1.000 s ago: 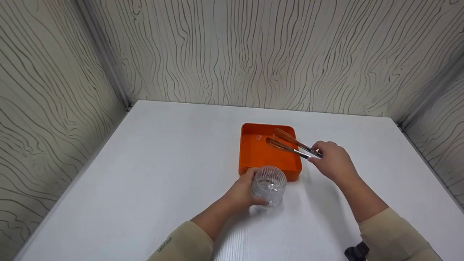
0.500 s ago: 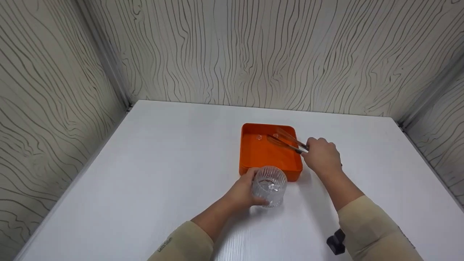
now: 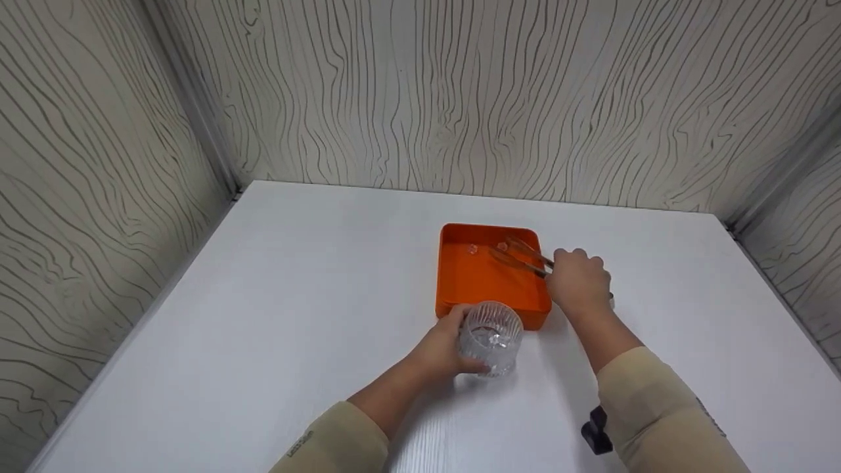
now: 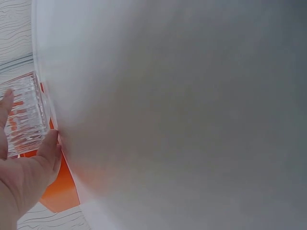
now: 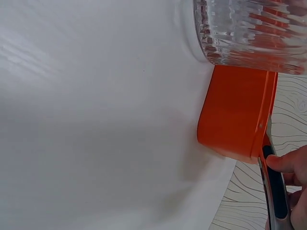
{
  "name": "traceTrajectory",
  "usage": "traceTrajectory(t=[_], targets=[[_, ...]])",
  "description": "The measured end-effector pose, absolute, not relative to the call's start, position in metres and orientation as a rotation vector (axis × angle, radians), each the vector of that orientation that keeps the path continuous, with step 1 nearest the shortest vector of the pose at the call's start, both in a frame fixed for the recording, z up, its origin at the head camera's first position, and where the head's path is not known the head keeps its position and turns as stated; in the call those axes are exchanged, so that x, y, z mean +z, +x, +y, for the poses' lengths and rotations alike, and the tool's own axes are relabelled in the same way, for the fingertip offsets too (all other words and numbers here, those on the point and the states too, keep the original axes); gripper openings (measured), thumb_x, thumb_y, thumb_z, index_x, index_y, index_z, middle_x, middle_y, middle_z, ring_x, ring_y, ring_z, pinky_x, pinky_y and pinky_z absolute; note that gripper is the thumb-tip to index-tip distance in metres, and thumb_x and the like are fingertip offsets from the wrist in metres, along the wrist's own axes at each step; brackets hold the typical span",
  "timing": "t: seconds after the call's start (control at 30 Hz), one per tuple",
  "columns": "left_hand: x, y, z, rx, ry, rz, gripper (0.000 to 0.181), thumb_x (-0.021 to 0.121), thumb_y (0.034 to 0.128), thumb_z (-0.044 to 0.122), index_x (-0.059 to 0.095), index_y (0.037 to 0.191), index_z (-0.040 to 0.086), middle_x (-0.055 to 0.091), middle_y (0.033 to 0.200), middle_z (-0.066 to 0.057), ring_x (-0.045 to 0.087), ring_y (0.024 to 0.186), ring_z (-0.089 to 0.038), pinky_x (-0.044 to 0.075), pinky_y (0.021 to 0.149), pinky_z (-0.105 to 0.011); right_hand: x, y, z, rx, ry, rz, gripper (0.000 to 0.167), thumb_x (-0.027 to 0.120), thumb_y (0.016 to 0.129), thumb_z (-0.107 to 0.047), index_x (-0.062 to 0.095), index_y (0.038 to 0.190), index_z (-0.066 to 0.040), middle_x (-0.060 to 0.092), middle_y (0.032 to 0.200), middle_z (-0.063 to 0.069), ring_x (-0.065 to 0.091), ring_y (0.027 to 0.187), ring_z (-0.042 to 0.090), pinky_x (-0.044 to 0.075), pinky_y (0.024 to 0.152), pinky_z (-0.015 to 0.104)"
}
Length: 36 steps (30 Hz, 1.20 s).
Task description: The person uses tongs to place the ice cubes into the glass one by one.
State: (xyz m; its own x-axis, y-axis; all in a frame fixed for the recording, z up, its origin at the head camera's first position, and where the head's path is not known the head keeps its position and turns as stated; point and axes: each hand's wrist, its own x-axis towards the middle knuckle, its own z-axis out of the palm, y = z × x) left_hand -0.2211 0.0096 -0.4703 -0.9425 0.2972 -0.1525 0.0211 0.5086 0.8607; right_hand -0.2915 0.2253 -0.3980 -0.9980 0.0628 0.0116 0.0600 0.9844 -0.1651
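In the head view my left hand (image 3: 437, 351) holds a clear ribbed glass (image 3: 493, 338) from its left side, with the thumb at the near side. Several clear pieces seem to lie in the bottom of this glass. My right hand (image 3: 578, 279) grips a pair of tongs (image 3: 525, 264), whose tips reach into an orange square tray (image 3: 453, 286) over its right wall. Near the tips is a small clear piece (image 3: 502, 246); whether they touch it I cannot tell. Another clear piece (image 3: 472, 249) lies to its left. The right wrist view shows the thumb on the tongs' dark handle (image 5: 274, 182).
The glass stands close against the tray's near wall on a white table (image 3: 315, 282). Behind the table rises a wood-grain panel (image 3: 394, 98), with further panels at left and right. A dark device (image 3: 596, 430) sits by the right sleeve.
My right hand has moved left, closer to the tray, and holds the tongs nearer to their tips. The tongs' tips have shifted slightly right. The left hand and glass have stayed put.
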Motion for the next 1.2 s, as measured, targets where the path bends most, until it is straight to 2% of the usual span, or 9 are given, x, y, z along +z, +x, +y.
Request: traceTrajectory(t=[0.4,0.7,0.97,1.2], targets=[[-0.470,-0.221,0.009,1.400,0.320,2.493,0.078,0.084,0.0629,0.025,0.036,0.123,0.036,0.048,0.123,0.011,0.046,0.116,-0.015,0.036,0.102,-0.044,-0.406,-0.302,0.217,0.137,-0.052,-3.094,0.018,0.055,0.086,-0.011,0.056,0.095,0.004,0.051,0.084,0.022,0.045,0.079,0.040,0.046,0.066,0.051],[-0.471,-0.222,0.008,1.392,0.331,2.501,0.079,0.084,0.0622,0.025,0.036,0.124,0.036,0.049,0.123,0.012,0.046,0.115,-0.014,0.036,0.101,-0.043,-0.410,-0.309,0.218,0.249,-0.031,-3.145,0.021,0.055,0.086,-0.013,0.058,0.101,0.001,0.052,0.087,0.018,0.045,0.081,0.036,0.045,0.066,0.045],[-0.470,-0.222,0.008,1.392,0.332,2.498,0.080,0.085,0.0614,0.026,0.036,0.125,0.034,0.049,0.122,0.012,0.046,0.115,-0.014,0.037,0.101,-0.043,-0.408,-0.309,0.221,0.399,-0.035,-3.163,0.011,0.054,0.085,-0.011,0.059,0.094,-0.007,0.055,0.082,0.013,0.047,0.077,0.032,0.043,0.061,0.037],[-0.470,-0.222,0.008,1.402,0.333,2.491,0.081,0.085,0.0611,0.024,0.036,0.125,0.035,0.049,0.122,0.011,0.046,0.115,-0.014,0.038,0.100,-0.042,-0.406,-0.306,0.222,0.521,-0.076,-3.203,0.013,0.057,0.086,-0.013,0.058,0.098,-0.009,0.055,0.085,0.011,0.048,0.079,0.030,0.043,0.063,0.036]])
